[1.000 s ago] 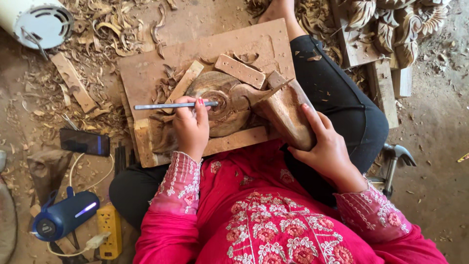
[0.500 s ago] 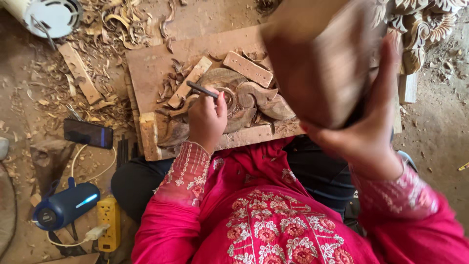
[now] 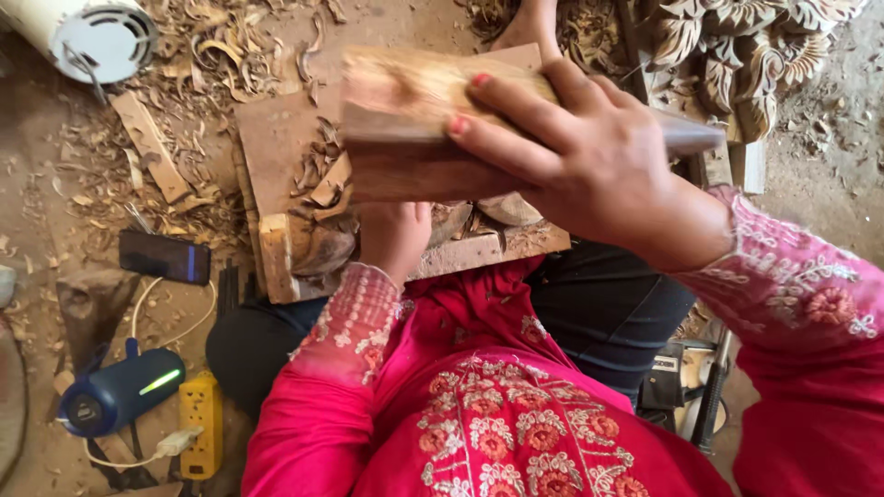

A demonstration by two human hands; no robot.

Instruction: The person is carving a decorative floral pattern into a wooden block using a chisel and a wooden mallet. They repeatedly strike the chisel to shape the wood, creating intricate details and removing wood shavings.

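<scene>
Two hands are at work, and the change from half a second ago is in the right one: the wooden mallet (image 3: pixel 433 129), then tipped up toward the upper right, now lies lower and nearly level across the middle of the view. It hides the chisel that showed above the left hand's knuckles earlier.

The right hand (image 3: pixel 589 156) comes in from the right, wrist bent, back of the hand toward the camera. Its fingers (image 3: pixel 502 101) are wrapped over the top of the mallet, close together, gripping it. The mallet's long axis runs left to right; its blocky head sticks out to the left past the fingertips, and its narrow handle end pokes out to the right behind the hand.

The left hand (image 3: pixel 394 237) sits just below the mallet, forearm reaching up from the lap in a pink embroidered sleeve. Its fingers are tucked under the mallet, so I cannot tell whether they pinch anything.

Under both hands the carved wooden panel (image 3: pixel 276 156) rests on the person's legs, with shavings scattered beyond it. Left of the left hand, well apart on the floor, lie a dark phone (image 3: pixel 164 258) and a blue speaker (image 3: pixel 120 398).
</scene>
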